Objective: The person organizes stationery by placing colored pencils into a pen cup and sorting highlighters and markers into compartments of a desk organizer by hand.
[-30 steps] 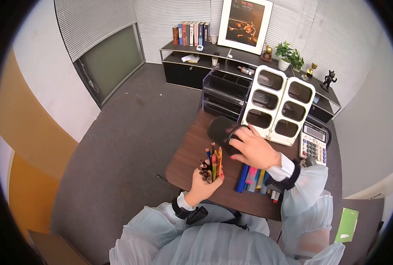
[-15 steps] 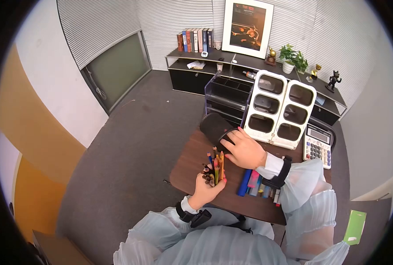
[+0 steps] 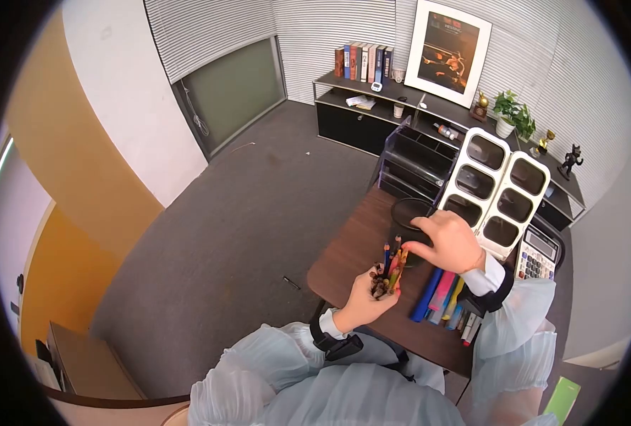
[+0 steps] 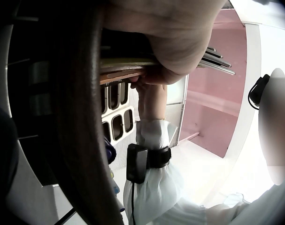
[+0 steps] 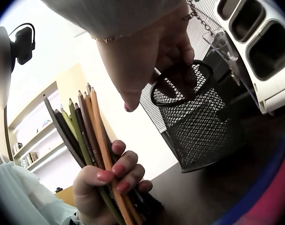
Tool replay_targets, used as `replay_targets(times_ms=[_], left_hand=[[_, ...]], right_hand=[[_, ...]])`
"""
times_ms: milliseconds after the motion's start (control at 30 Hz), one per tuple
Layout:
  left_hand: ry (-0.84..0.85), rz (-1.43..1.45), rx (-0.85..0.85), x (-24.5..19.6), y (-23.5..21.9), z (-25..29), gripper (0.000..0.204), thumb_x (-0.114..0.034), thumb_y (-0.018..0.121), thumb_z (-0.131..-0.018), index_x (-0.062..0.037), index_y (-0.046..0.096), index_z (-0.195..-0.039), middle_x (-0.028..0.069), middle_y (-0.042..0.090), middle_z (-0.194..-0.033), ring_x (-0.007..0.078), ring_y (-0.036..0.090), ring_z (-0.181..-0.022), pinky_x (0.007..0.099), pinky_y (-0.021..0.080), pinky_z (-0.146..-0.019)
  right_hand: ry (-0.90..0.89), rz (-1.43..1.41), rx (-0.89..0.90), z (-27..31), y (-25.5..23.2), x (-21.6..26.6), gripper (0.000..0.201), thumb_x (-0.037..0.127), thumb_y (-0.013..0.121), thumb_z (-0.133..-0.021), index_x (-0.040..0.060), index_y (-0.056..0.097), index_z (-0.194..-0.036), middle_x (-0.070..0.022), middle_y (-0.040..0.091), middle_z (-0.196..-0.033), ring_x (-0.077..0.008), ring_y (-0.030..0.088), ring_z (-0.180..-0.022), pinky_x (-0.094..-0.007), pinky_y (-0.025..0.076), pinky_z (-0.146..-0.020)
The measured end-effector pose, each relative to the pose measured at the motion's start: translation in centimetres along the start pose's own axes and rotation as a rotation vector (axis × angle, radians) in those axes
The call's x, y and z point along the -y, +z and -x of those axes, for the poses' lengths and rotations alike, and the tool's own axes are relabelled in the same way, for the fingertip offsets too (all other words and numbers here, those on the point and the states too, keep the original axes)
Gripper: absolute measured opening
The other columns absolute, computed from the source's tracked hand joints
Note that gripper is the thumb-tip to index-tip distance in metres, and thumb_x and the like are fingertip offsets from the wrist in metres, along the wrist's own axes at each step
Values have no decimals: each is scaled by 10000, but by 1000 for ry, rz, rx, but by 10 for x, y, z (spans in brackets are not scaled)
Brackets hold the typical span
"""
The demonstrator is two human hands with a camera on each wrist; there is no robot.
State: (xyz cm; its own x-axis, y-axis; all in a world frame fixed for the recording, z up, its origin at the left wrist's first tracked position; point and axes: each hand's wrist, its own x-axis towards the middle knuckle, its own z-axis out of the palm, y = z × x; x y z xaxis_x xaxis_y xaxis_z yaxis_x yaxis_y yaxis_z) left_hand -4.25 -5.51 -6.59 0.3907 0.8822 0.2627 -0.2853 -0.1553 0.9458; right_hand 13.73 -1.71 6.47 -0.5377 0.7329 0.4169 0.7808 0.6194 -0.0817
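My left hand (image 3: pixel 365 302) grips a bundle of coloured pencils (image 5: pixel 81 136) above the front of the brown table (image 3: pixel 351 248). Their tips point upward, and the thumb presses across the bundle in the right wrist view. Just behind the pencils is a black mesh pen cup (image 5: pixel 198 131), its round mouth facing up. My right hand (image 3: pixel 454 241) has its fingers hooked over the cup's rim, while the thumb sticks out toward the pencils. Several markers and highlighters (image 3: pixel 440 291) lie side by side below my right wrist.
A white unit with dark windows (image 3: pixel 480 166) stands at the table's back, with a calculator (image 3: pixel 538 259) to its right. Left of the unit is a dark tray rack (image 3: pixel 418 160). A pen (image 3: pixel 291 282) lies on the floor. Books (image 3: pixel 364 62) stand on the far cabinet.
The pen cup, tilted over in my right hand before, now has its mouth upward beside the pencils. My left hand keeps its hold on the pencils. The head view has swung left.
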Motion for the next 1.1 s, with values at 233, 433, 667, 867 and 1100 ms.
replay_targets(times_ms=[233,433,667,867,1100], left_hand=[[-46,172,-112,-8,7,2,246,41,640,-737,-6,500,-933,-1,551,-847,56,531,-768,202,438,-684],[-27,115,-95,-3,3,3,270,47,652,-714,-24,506,-930,29,580,-848,95,572,-717,237,481,-613],[-6,16,-108,-8,6,6,280,63,601,-762,-36,472,-990,40,547,-829,110,546,-665,245,481,-556],[12,-7,-106,-2,4,7,247,54,587,-776,-28,479,-983,42,532,-861,115,533,-720,251,474,-628],[-4,-385,-28,-10,5,4,181,-34,641,-758,-41,542,-910,31,579,-830,108,563,-743,251,466,-629]], right_hand=[[-36,-10,21,14,-2,0,188,253,646,-754,70,606,-769,-85,554,-642,-264,565,-652,-366,458,-590],[-154,-40,24,35,-5,15,152,245,640,-744,105,582,-728,-24,557,-692,-190,543,-726,-299,420,-661],[-157,-34,-58,44,-3,10,135,237,632,-748,107,595,-750,-15,563,-708,-194,553,-781,-322,409,-815],[-108,-175,64,61,0,8,154,188,642,-750,86,611,-862,-47,560,-787,-217,552,-845,-367,398,-916],[-95,-280,-122,60,-29,24,310,238,622,-785,53,562,-1026,-82,568,-911,-249,538,-860,-338,431,-774]])
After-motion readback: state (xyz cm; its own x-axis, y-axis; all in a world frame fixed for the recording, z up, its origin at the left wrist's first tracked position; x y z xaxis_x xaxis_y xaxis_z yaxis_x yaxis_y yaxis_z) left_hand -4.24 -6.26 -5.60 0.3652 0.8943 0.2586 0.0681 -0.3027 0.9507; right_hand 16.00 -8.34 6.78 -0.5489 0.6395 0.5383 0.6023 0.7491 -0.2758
